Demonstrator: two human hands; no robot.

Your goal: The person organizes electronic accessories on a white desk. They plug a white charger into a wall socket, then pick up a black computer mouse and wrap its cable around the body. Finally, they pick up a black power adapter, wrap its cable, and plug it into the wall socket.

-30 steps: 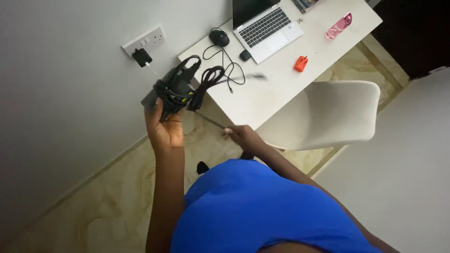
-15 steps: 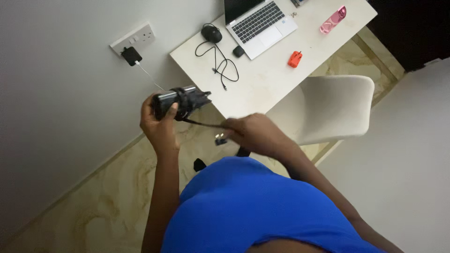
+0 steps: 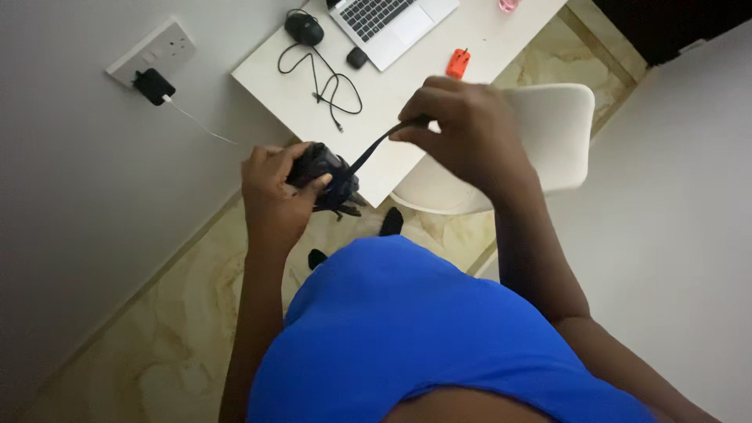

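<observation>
My left hand [image 3: 274,192] grips a black power adapter [image 3: 323,174] wrapped in its own cord, held at chest height above the floor. My right hand [image 3: 462,129] is raised over the desk corner and pinches the adapter's black cord [image 3: 374,146], which runs taut from my fingers down to the brick. A few cord ends stick out below the adapter.
A white desk [image 3: 407,86] carries a laptop [image 3: 389,19], a black mouse [image 3: 304,28] with a looped cable [image 3: 333,82], a small black object and an orange object [image 3: 458,63]. A white chair [image 3: 540,137] stands by the desk. A wall socket [image 3: 153,51] holds a black charger [image 3: 153,84].
My right hand rose from beside my waist to above the desk corner, pulling the cord taut. The left hand turned the adapter and lowered it slightly. The view shifted toward the desk.
</observation>
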